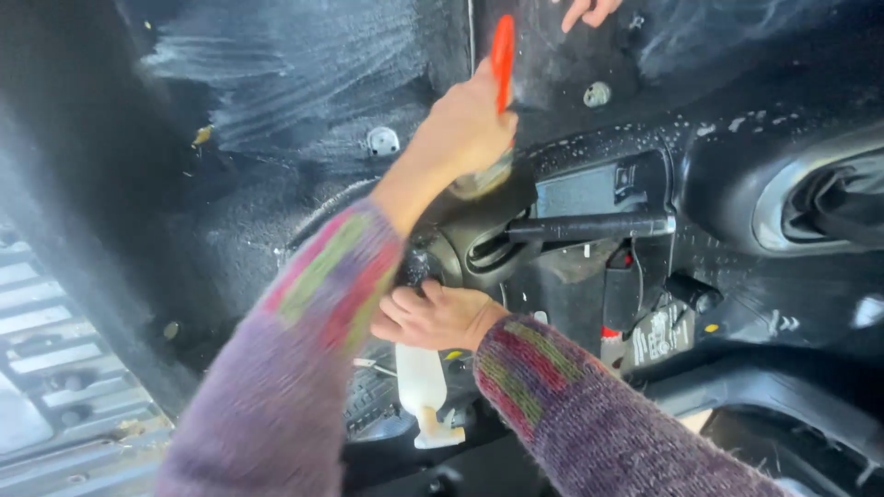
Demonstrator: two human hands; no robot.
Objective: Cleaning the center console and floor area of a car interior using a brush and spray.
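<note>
Head view: the left hand (465,129) is clenched around a brush with an orange-red handle (502,55); the handle is seen sticking up out of the fist, the pale bristles (483,179) pressed down against the dark plastic column shroud (479,235). The brush is held near upright, slightly tilted. The right hand (437,317) is laid lower on the same shroud, fingers curled loosely over its edge; nothing is seen gripped in it, whether anything is pinched cannot be told. Both arms are covered by purple knitted sleeves (304,350) with pink and green patches. A black stalk lever (589,225) is seen just right of the bristles. A white spray bottle (424,391) is lying below the right hand. White foam streaks are smeared on the black surface (276,83) above. Another person's fingertips (589,11) are visible at the top edge.
</note>
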